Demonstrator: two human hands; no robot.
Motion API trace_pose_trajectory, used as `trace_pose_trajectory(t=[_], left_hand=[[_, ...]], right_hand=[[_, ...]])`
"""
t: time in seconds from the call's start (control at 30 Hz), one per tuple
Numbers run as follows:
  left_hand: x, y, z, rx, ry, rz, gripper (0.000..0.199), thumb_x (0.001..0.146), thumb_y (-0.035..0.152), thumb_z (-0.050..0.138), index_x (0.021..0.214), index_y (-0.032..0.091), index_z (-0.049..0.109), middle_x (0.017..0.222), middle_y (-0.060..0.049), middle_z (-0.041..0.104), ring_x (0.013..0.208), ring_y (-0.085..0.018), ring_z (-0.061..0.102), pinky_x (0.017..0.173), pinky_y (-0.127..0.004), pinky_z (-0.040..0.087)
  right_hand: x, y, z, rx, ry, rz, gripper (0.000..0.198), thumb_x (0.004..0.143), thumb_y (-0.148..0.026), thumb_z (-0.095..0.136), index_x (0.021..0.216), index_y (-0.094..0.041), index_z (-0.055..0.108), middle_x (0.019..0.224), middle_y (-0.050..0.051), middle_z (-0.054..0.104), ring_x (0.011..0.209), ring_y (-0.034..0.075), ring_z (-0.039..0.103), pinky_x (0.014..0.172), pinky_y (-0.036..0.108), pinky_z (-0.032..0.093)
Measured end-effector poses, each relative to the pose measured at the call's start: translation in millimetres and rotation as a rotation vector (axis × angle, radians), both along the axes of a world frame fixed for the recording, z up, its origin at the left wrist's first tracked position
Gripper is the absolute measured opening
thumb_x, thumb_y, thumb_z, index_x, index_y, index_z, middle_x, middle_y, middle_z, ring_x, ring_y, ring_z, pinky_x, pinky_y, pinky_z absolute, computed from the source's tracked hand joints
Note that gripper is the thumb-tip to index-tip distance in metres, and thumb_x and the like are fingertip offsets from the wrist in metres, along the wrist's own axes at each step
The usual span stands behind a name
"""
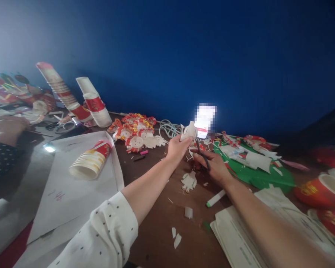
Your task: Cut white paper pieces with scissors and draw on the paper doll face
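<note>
My left hand (178,149) pinches a white paper cutout (188,131) and holds it up over the brown table. Dark-handled scissors (202,153) are in my right hand (213,167), fingers closed round the handles. The blades point up at the right edge of the paper; whether they touch it I cannot tell. Below my hands lies a white hand-like paper cutout (189,181) on the table. Small paper scraps (177,240) are scattered nearer to me. A white marker with a green end (215,198) lies under my right forearm.
At the left, stacked paper cups (89,160) lie on a white sheet (64,201); taller cup stacks (93,102) lean by the blue wall. Red-and-white cutouts (136,130) are heaped behind. A lit phone (205,121) stands ahead, a green sheet (268,178) right. Another person's hand (9,128) rests far left.
</note>
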State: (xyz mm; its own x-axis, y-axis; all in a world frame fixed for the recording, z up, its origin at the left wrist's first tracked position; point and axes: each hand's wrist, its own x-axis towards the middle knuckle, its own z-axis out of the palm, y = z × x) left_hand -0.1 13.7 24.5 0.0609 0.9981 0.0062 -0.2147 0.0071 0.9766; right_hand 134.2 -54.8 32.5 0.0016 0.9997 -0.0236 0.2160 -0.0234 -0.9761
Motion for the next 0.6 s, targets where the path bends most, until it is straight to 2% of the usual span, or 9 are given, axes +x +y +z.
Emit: trace_pose_trajectory(t=[0.27,0.43,0.6], left_hand=[[-3.3,-2.8,7.8,-0.023,0.104,0.004,0.026,0.07,0.039,0.07,0.082,0.016,0.07,0.069,-0.004,0.065,0.061,-0.014,0.056,0.062,-0.026,0.045],[-3.0,-1.3,5.7,-0.033,0.094,0.013,0.026,0.068,0.038,0.071,0.08,0.016,0.068,0.065,-0.003,0.061,0.058,-0.012,0.052,0.061,-0.027,0.043],[-2.3,-0.4,4.6,-0.043,0.124,-0.012,0.028,0.068,0.039,0.069,0.082,0.015,0.068,0.068,-0.004,0.063,0.061,-0.014,0.055,0.062,-0.028,0.044]], right_hand=[[1.2,0.9,-1.9,0.025,-0.046,-0.017,0.058,0.071,-0.054,0.071,0.112,-0.013,0.07,0.054,-0.002,0.056,0.051,0.011,0.049,0.05,0.025,0.038],[0.1,0.0,0.5,0.037,-0.084,-0.036,0.056,0.07,-0.055,0.071,0.107,-0.013,0.073,0.052,-0.002,0.055,0.049,0.011,0.047,0.048,0.025,0.037],[-0.1,-0.1,0.1,0.039,-0.095,-0.048,0.055,0.071,-0.056,0.068,0.106,-0.013,0.073,0.052,-0.001,0.055,0.048,0.011,0.047,0.047,0.025,0.038]])
